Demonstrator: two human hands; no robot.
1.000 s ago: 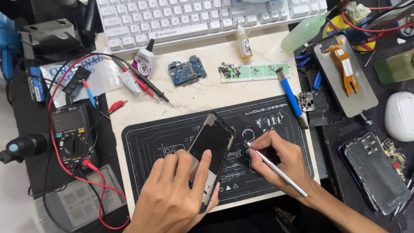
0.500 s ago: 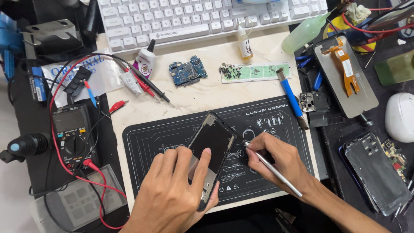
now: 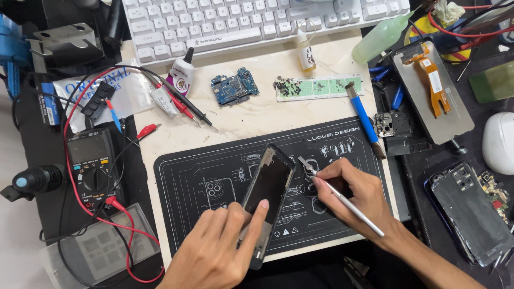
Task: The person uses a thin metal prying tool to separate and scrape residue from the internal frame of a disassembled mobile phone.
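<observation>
A dark phone frame (image 3: 267, 187) rests tilted on the black work mat (image 3: 198, 171). My left hand (image 3: 219, 249) holds its lower end, with the thumb pressed on its dark inner face. My right hand (image 3: 356, 198) grips silver tweezers (image 3: 337, 195) like a pen. The tweezer tips touch the mat just right of the frame's upper edge, apart from the frame itself.
A blue circuit board (image 3: 234, 85), a green screw strip (image 3: 321, 87), a small glue bottle (image 3: 306, 52) and a white keyboard (image 3: 251, 21) lie beyond the mat. A multimeter (image 3: 88, 166) with red leads sits left. A blue-handled tool (image 3: 364, 118), a screen panel (image 3: 433, 91) and an opened phone (image 3: 471, 214) lie right.
My right hand has lifted the tweezer tips up and slightly right along the mat. My left hand has kept the phone frame in place, thumb shifted a little on it.
</observation>
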